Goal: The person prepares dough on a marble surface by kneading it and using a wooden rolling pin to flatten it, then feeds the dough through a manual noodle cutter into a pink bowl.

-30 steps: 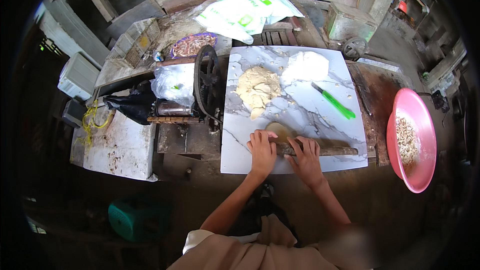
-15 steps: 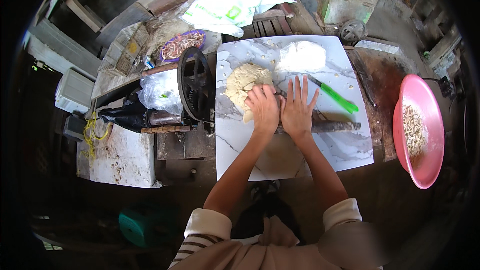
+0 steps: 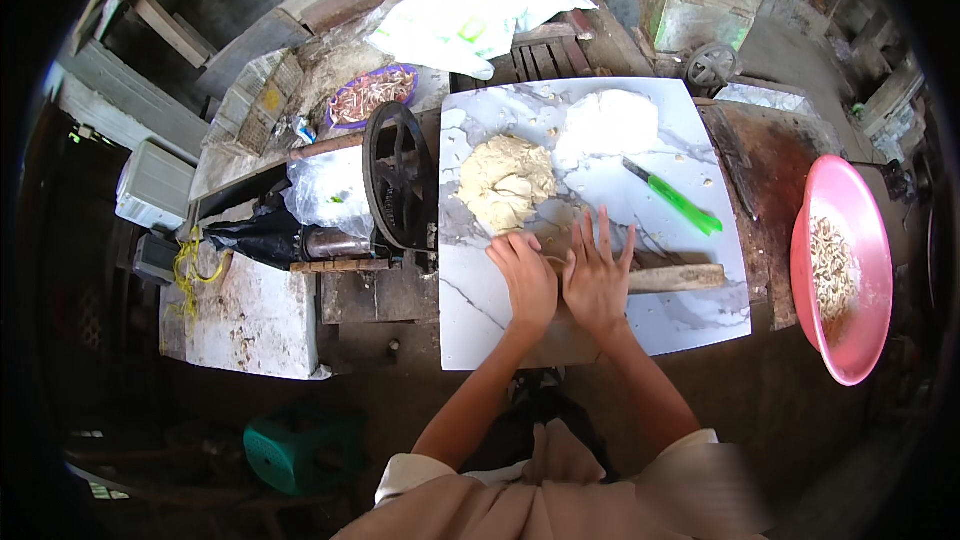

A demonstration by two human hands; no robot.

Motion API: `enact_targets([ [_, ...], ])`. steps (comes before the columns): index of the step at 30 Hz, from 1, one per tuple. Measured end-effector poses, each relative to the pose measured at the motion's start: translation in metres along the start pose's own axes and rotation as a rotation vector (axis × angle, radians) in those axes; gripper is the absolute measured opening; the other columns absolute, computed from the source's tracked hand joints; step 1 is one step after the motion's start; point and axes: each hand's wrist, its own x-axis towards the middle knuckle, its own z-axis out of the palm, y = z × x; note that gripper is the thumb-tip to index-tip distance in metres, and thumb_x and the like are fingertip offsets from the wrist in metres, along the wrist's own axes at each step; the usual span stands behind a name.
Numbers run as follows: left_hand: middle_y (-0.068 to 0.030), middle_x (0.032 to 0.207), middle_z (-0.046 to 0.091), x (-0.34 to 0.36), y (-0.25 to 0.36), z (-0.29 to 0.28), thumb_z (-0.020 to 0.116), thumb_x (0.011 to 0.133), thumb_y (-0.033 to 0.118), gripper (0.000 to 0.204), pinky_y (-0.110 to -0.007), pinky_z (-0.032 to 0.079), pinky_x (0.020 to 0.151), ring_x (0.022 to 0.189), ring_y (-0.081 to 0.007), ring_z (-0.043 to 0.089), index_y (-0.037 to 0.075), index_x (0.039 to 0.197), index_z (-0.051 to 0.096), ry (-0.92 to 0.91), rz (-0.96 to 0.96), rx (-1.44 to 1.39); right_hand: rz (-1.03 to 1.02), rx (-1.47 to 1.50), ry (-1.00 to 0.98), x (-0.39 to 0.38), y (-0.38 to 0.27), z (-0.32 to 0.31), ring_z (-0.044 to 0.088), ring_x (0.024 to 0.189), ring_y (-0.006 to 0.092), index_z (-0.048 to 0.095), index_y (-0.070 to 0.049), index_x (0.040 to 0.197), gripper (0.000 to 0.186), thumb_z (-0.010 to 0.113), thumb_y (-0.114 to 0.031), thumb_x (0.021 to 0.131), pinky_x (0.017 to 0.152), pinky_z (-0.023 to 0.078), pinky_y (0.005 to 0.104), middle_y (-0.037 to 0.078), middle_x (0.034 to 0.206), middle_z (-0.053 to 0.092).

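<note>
A wooden rolling pin [image 3: 675, 279] lies across the marbled tabletop, its right end showing and its left part hidden under my hands. My right hand [image 3: 597, 285] presses flat on it, fingers spread. Beside it, my left hand [image 3: 527, 285] rests palm down over the pin's covered part, fingers slightly bent and apart, their tips just below the dough. The pale lump of dough [image 3: 507, 180] sits rough and cracked in front of my left hand. A knife [image 3: 680, 205] with a green handle lies to the right of my fingers.
White flour-like powder [image 3: 612, 125] is heaped at the table's back. A black handwheel [image 3: 395, 175] stands close at its left edge. Right of the table is a pink basin [image 3: 870, 270] holding pale strips. A purple-rimmed basket [image 3: 372, 97] and a white sack [image 3: 470, 20] lie farther back.
Both hands and the rolling pin have moved back toward me. My left fingers have come off the dough, and its lower edge now shows. The view has shifted slightly.
</note>
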Motion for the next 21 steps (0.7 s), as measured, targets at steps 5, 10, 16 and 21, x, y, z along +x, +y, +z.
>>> enact_targets([
  [5,-0.0183,0.093,0.037,0.050,0.003,0.016,0.046,0.071,-0.005,0.021,-0.044,0.028,0.077,0.088,-0.0347,0.035,0.002,0.091,0.041,0.125,-0.039,0.029,-0.021,-0.043,0.111,0.053,0.005,0.020,0.020,0.134,0.0245,0.048,0.005,0.120,0.044,0.043,-0.024,0.088,0.105,0.013,0.0574,0.015,0.133,0.040],
  [10,-0.0177,0.094,0.037,0.025,-0.002,0.012,0.049,0.074,-0.001,0.021,-0.044,0.028,0.078,0.090,-0.0348,0.036,0.002,0.092,0.042,0.106,-0.106,0.122,-0.017,-0.046,0.092,0.029,0.000,0.019,0.020,0.134,0.0241,0.048,0.005,0.119,0.044,0.042,-0.025,0.088,0.105,0.012,0.0562,0.015,0.134,0.040],
  [16,-0.0179,0.092,0.041,-0.035,-0.014,-0.012,0.047,0.079,-0.006,0.016,-0.040,0.036,0.076,0.085,-0.0332,0.044,-0.001,0.094,0.044,0.009,-0.032,-0.332,-0.031,0.028,0.022,-0.036,-0.013,-0.008,0.027,0.131,0.0244,0.037,0.003,0.129,0.055,0.046,-0.029,0.086,0.107,0.016,0.0501,0.015,0.136,0.037],
  [21,-0.0186,0.094,0.041,-0.050,-0.015,-0.028,0.040,0.081,-0.012,0.023,-0.037,0.040,0.075,0.082,-0.0311,0.046,-0.002,0.101,0.044,-0.077,0.061,-0.365,-0.051,0.223,0.003,-0.057,-0.008,-0.020,0.040,0.117,0.0266,0.038,0.001,0.127,0.059,0.057,-0.031,0.081,0.103,0.025,0.0482,0.014,0.121,0.046],
])
